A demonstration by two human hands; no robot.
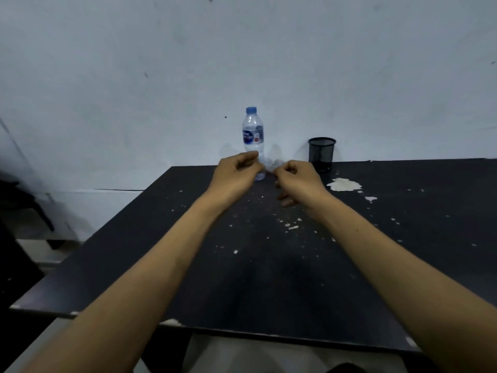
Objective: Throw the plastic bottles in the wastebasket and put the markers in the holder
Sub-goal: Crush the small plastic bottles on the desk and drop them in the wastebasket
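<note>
A clear plastic bottle (252, 133) with a blue cap and blue label stands upright at the back of the black table (269, 278), close to the wall. My left hand (236, 172) hovers in front of its lower part with the fingers curled in, hiding part of the base. My right hand (295, 176) is just to the right, also curled. Between the two hands lies a small clear, blurred shape (273, 164); I cannot tell whether either hand touches it. The black mesh holder (322, 153) stands at the back, right of the hands. I see no markers or wastebasket.
The table top is scuffed, with a pale chipped patch (344, 184) near the holder and small flecks across the middle. A grey wall rises directly behind the table. Dark furniture (24, 200) stands on the floor to the left.
</note>
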